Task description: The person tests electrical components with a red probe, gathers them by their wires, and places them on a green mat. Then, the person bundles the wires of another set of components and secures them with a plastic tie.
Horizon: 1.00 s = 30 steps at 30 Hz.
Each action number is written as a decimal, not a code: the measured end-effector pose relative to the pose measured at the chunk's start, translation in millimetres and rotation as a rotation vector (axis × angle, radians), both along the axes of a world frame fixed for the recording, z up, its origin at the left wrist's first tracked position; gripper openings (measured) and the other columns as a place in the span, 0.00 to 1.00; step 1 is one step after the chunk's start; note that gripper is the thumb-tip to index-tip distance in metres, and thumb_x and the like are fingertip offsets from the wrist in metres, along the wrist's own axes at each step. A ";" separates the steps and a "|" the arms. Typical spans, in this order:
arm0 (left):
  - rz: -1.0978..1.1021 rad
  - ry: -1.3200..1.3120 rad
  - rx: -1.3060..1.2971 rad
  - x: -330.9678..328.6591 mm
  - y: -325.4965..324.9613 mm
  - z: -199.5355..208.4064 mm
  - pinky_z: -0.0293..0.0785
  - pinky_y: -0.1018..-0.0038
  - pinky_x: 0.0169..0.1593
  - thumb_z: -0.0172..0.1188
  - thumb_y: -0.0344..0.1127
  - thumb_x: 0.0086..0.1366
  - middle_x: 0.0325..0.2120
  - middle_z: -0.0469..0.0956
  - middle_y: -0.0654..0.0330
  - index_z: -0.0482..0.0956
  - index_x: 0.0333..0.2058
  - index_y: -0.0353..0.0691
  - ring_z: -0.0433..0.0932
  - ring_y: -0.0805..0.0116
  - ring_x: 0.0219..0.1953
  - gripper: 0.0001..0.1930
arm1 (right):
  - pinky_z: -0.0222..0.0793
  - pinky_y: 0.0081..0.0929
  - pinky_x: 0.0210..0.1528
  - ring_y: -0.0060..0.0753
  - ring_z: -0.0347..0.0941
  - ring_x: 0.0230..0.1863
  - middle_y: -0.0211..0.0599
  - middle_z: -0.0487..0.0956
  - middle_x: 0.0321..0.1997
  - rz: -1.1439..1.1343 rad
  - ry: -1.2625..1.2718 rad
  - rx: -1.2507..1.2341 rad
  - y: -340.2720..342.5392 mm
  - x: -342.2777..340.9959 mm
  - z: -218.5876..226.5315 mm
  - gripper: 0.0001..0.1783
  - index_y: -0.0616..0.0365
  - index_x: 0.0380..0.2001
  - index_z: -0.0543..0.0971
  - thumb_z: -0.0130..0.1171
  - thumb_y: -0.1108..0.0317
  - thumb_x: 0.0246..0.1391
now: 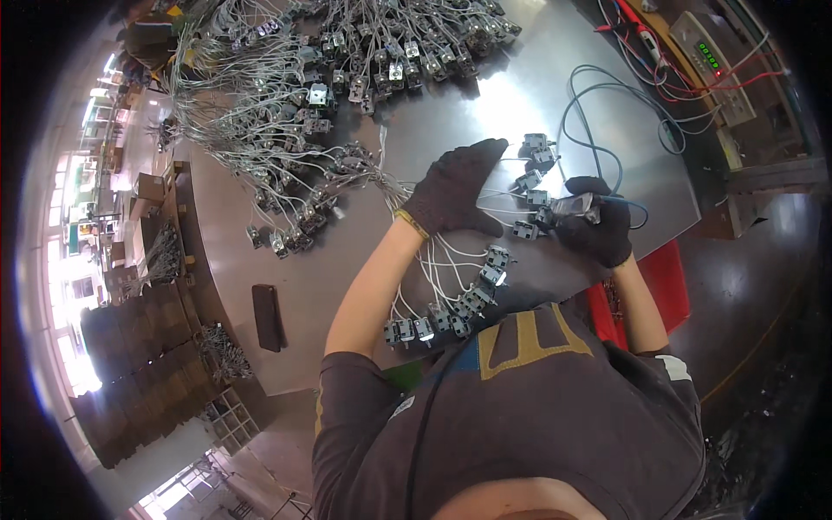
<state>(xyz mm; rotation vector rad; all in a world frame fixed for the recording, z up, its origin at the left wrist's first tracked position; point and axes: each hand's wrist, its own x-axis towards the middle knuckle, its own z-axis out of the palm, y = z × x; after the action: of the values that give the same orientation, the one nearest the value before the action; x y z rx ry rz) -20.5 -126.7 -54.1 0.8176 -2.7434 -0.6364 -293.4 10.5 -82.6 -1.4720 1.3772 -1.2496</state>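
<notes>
My left hand (455,192), in a dark glove, lies over a bundle of white wires (444,253) with thumb and fingers spread apart. Small grey switch-like parts (538,198) on the wire ends form a curved row to the right of it. More of these grey parts (472,302) fan out below, near my body. My right hand (598,227), gloved too, is wrapped around a grey handheld tool (575,207) with a blue cable. The tool's front end is close to one grey part; whether they touch I cannot tell.
Large bundles of wired metal parts (407,52) cover the far side of the metal table (321,303). A dark oblong object (267,317) lies at the left. Blue cable (598,156) loops toward a meter with a green display (709,61). A red bin (663,290) stands beside my right arm.
</notes>
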 end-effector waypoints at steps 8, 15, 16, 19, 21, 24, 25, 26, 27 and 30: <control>0.099 -0.106 0.030 -17.7 2.0 4.1 0.77 0.55 0.54 0.80 0.55 0.42 0.52 0.74 0.46 0.59 0.69 0.41 0.78 0.46 0.52 0.58 | 0.78 0.29 0.46 0.31 0.81 0.44 0.39 0.82 0.46 0.041 0.066 -0.083 -3.7 -6.1 3.9 0.28 0.65 0.50 0.78 0.74 0.60 0.51; 0.101 -0.098 -0.024 -17.1 -0.8 -6.9 0.79 0.56 0.48 0.77 0.55 0.45 0.47 0.76 0.47 0.61 0.67 0.42 0.81 0.47 0.46 0.53 | 0.80 0.32 0.43 0.32 0.83 0.41 0.40 0.85 0.42 -0.099 -0.128 -0.071 3.3 -2.3 0.3 0.27 0.64 0.47 0.81 0.79 0.69 0.43; 0.103 -0.100 -0.023 -16.1 -0.9 -8.2 0.79 0.56 0.48 0.77 0.55 0.45 0.47 0.76 0.47 0.61 0.67 0.42 0.81 0.47 0.46 0.53 | 0.80 0.32 0.43 0.33 0.83 0.41 0.40 0.86 0.42 -0.100 -0.041 -0.115 4.2 -2.2 1.2 0.26 0.64 0.46 0.82 0.79 0.69 0.42; 0.094 -0.056 -0.031 -16.4 -1.2 -9.4 0.79 0.56 0.48 0.77 0.54 0.46 0.47 0.76 0.47 0.62 0.67 0.42 0.81 0.47 0.46 0.53 | 0.80 0.33 0.42 0.34 0.84 0.41 0.40 0.86 0.40 -0.051 0.090 -0.159 0.2 -5.6 2.8 0.27 0.62 0.45 0.83 0.79 0.66 0.40; 0.101 -0.077 -0.026 -17.6 -0.5 -7.4 0.79 0.56 0.49 0.76 0.54 0.46 0.48 0.76 0.47 0.62 0.67 0.42 0.80 0.47 0.47 0.52 | 0.80 0.33 0.42 0.34 0.84 0.40 0.40 0.86 0.40 -0.001 0.133 -0.160 -2.6 -8.7 -0.7 0.27 0.61 0.45 0.83 0.80 0.65 0.39; 0.104 -0.107 -0.031 -18.8 1.5 -6.7 0.78 0.56 0.50 0.76 0.53 0.47 0.49 0.76 0.47 0.62 0.67 0.41 0.80 0.47 0.48 0.51 | 0.80 0.34 0.43 0.35 0.84 0.40 0.41 0.86 0.39 -0.012 0.011 -0.102 -3.0 -10.6 -6.5 0.28 0.61 0.44 0.84 0.81 0.61 0.38; 0.105 -0.110 -0.031 -18.1 1.6 -6.1 0.78 0.56 0.50 0.76 0.53 0.47 0.49 0.76 0.47 0.62 0.67 0.41 0.80 0.47 0.48 0.51 | 0.78 0.33 0.46 0.34 0.82 0.42 0.41 0.84 0.41 0.016 0.076 -0.074 -4.2 -10.3 -2.0 0.30 0.62 0.45 0.82 0.81 0.58 0.40; 0.110 -0.109 -0.023 -16.8 1.7 -5.3 0.78 0.56 0.50 0.75 0.53 0.48 0.49 0.76 0.47 0.62 0.67 0.41 0.80 0.47 0.49 0.51 | 0.77 0.32 0.48 0.34 0.80 0.45 0.41 0.83 0.43 0.045 0.140 -0.047 -5.0 -10.1 0.2 0.32 0.62 0.46 0.80 0.81 0.56 0.41; 0.111 -0.105 -0.016 -17.0 1.4 -4.7 0.78 0.56 0.51 0.75 0.53 0.48 0.49 0.76 0.47 0.62 0.67 0.40 0.79 0.47 0.49 0.51 | 0.77 0.32 0.48 0.34 0.80 0.45 0.41 0.83 0.43 0.042 0.140 -0.046 -4.4 -11.0 -1.5 0.32 0.62 0.46 0.80 0.81 0.56 0.41; 0.105 -0.096 -0.028 -17.8 1.5 -6.5 0.77 0.56 0.51 0.75 0.54 0.49 0.49 0.76 0.47 0.62 0.68 0.40 0.79 0.48 0.50 0.51 | 0.77 0.31 0.46 0.33 0.80 0.44 0.39 0.83 0.42 0.025 0.208 -0.048 -3.7 -12.2 -5.6 0.32 0.62 0.45 0.80 0.82 0.56 0.40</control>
<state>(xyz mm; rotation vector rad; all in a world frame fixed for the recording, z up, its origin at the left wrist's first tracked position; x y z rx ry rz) -38.2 -125.2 -60.6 1.0026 -2.7649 -0.5500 -305.6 6.7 -88.3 -1.6861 1.4661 -1.1465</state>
